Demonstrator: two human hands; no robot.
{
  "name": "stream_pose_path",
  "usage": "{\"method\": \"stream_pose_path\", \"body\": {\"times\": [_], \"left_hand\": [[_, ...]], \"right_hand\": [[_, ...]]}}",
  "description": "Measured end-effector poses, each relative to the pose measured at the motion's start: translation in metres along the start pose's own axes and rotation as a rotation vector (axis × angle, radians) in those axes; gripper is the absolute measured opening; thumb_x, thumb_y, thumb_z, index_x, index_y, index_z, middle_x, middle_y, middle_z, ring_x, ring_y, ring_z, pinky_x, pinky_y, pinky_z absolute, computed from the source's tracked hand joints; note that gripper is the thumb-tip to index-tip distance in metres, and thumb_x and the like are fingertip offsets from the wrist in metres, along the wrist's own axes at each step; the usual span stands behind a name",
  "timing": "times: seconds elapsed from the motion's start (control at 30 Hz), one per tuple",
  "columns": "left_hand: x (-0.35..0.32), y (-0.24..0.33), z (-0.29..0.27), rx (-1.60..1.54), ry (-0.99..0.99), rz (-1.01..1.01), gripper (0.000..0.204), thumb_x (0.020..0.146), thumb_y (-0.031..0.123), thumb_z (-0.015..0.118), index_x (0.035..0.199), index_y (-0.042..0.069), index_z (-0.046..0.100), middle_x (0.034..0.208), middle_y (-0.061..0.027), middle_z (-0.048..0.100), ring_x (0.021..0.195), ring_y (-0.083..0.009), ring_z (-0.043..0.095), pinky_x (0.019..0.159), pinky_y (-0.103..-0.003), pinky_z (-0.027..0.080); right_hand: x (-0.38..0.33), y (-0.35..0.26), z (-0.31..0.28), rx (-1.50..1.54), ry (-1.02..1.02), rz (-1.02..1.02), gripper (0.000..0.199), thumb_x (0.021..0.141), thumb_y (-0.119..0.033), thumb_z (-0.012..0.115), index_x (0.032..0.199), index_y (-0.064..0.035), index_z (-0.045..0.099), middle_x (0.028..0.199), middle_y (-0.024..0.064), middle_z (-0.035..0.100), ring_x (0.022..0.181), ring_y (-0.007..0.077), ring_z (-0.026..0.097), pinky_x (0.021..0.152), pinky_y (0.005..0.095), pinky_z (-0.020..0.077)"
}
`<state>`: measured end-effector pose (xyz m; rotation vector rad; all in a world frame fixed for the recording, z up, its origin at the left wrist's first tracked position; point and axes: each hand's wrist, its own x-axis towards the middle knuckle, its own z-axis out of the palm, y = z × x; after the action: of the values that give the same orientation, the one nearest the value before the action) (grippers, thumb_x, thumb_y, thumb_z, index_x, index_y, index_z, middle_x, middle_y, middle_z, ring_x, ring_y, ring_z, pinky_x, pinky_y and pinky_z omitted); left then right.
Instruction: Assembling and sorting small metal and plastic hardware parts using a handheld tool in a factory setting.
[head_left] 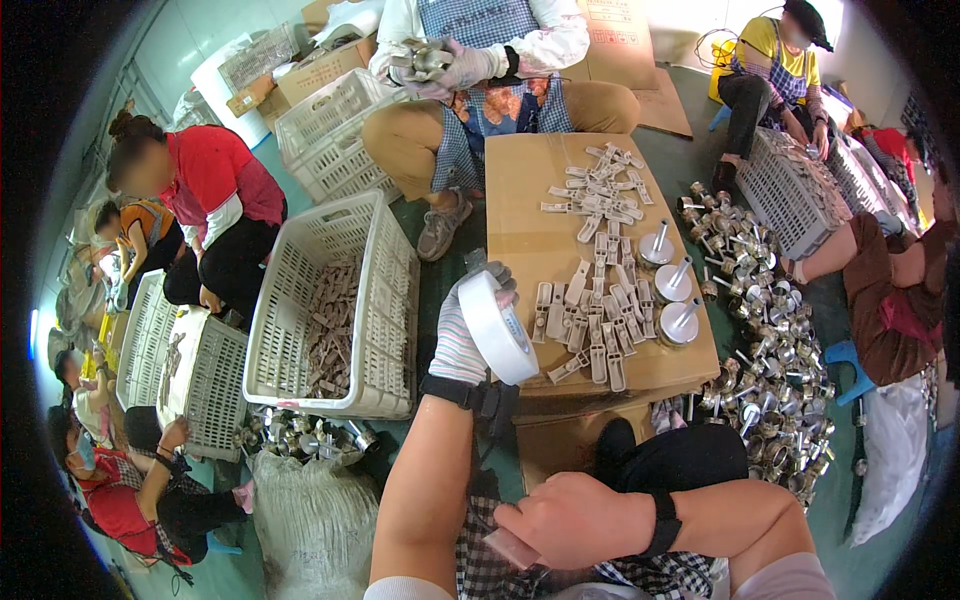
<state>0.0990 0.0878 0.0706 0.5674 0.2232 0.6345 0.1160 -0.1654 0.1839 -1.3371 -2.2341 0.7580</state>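
Right hand (585, 522) clear of carton edge (655, 378)

1. Left hand (465, 325): a striped glove (455, 350) in white, pink and grey-blue, with greyer fingers.
2. Just behind that hand: a black wrist strap (448, 391) (a dark piece juts from its side).
3. Right hand (582, 522): bare, with a black wristband (661, 525) behind it.
4. Beneath the right hand: a black-and-white checked garment (476, 565).
5. Farthest back from each hand: pale sleeves (408, 589).
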Motion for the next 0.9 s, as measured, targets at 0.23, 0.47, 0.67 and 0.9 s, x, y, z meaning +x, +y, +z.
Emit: {"method": "stream_pose_path", "body": {"times": [0.23,0.47,0.67,0.9], "left_hand": [[0.006,0.002,-0.011,-0.035,-0.088,-0.024,0.042,0.072,0.003,0.074,0.109,0.003,0.055,0.101,-0.0052,0.058,0.089,-0.0162,0.057,0.081,-0.030,0.046],[0.003,-0.007,0.006,0.079,0.212,0.141,0.025,0.086,0.011,0.051,0.099,-0.007,0.061,0.091,-0.0171,0.062,0.072,-0.0264,0.058,0.059,-0.034,0.050],[0.002,-0.005,0.013,0.080,0.168,0.117,0.028,0.075,-0.005,0.064,0.103,-0.001,0.062,0.094,-0.0120,0.065,0.081,-0.0227,0.063,0.073,-0.033,0.054],[0.001,-0.005,0.010,0.035,0.188,0.097,0.041,0.066,-0.010,0.071,0.104,-0.001,0.061,0.097,-0.0129,0.064,0.086,-0.0247,0.063,0.078,-0.034,0.053]], "right_hand": [[-0.001,0.000,-0.001,-0.021,0.006,-0.012,0.021,0.075,-0.021,0.061,0.077,-0.0036,0.048,0.058,0.0109,0.056,0.055,0.0284,0.060,0.051,0.0368,0.0471],[0.002,0.002,0.001,-0.021,-0.024,0.016,0.023,0.076,-0.023,0.061,0.077,-0.0036,0.049,0.056,0.0116,0.056,0.053,0.0296,0.059,0.049,0.0383,0.0465],[-0.001,-0.001,-0.007,-0.058,-0.072,0.017,0.020,0.075,-0.023,0.062,0.078,-0.0063,0.051,0.055,0.0106,0.055,0.054,0.0290,0.059,0.048,0.0394,0.0445],[0.000,0.001,0.001,-0.106,-0.020,-0.027,0.016,0.074,-0.018,0.064,0.071,-0.0083,0.051,0.051,0.0079,0.052,0.049,0.0254,0.057,0.046,0.0365,0.0435]]}}
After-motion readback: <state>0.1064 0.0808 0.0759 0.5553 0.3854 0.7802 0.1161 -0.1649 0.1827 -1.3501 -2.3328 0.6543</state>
